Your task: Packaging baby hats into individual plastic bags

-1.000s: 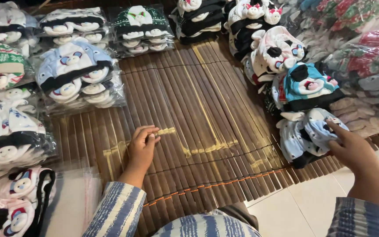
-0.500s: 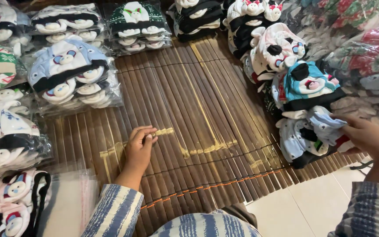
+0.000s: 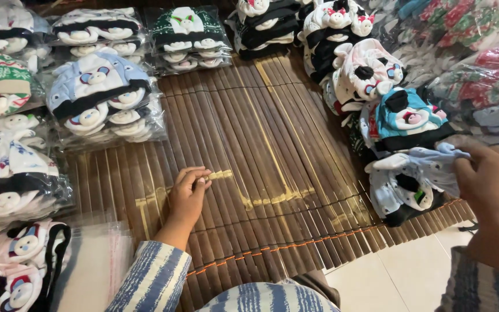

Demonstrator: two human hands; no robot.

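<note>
My left hand rests on a brown slatted bamboo mat, fingers curled, holding nothing. My right hand is at the right edge, close to the camera, pinching the light blue fabric of a small baby hat that lies on top of a pile of hats beside the mat. A teal and black hat sits just behind that pile. Both my sleeves are blue and white striped.
Clear plastic packs of baby hats ring the mat on the left and back. More stacks of hats and wrapped bundles stand at the right. Empty clear bags lie at the lower left. White floor tiles show at the lower right.
My right hand has risen toward the camera, drawing the light blue hat up from the pile. My left hand has stayed on the mat.
</note>
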